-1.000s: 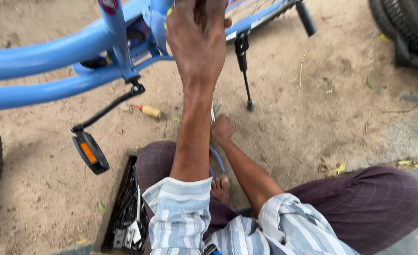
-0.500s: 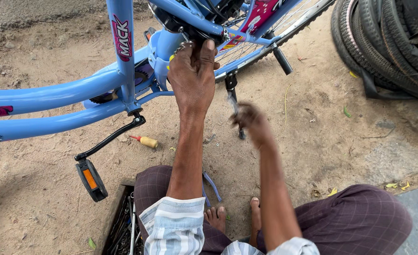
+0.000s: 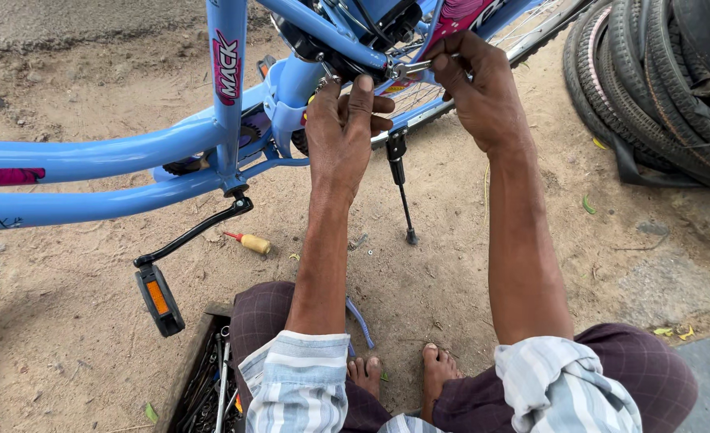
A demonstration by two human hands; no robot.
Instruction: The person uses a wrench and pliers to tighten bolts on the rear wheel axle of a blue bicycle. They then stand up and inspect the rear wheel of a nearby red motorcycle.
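Sandy ground (image 3: pixel 531 240) carries everything, scattered with small stones and a few leaves. Largest on it is the light blue bicycle (image 3: pixel 130 152), lying across the upper left with its frame tubes running from the left edge toward the top middle. At the top right corner of the ground sits a stack of black tyres (image 3: pixel 652 88), well apart from the hands. The bicycle's black crank arm ends in a pedal (image 3: pixel 159 300) with an orange reflector, hanging low at the left, and its black kickstand (image 3: pixel 401 188) reaches down to the sand between the two forearms. A dark toolbox (image 3: pixel 202 381) of metal tools rests at the bottom edge, just beside the person's left knee.

The left hand (image 3: pixel 343 132) presses against the frame near the rear wheel, fingers curled around a small part there – what exactly it grips is hidden. The right hand (image 3: pixel 483 88) is closed on a slim metal wrench (image 3: pixel 411 68), whose head meets the frame fitting just beside the left fingertips. A blue strip (image 3: pixel 361 321) lies on the sand by the left forearm – near the bare feet. Smallest, a screwdriver (image 3: pixel 251 242) with a yellow handle lies on the sand under the frame, near the crank
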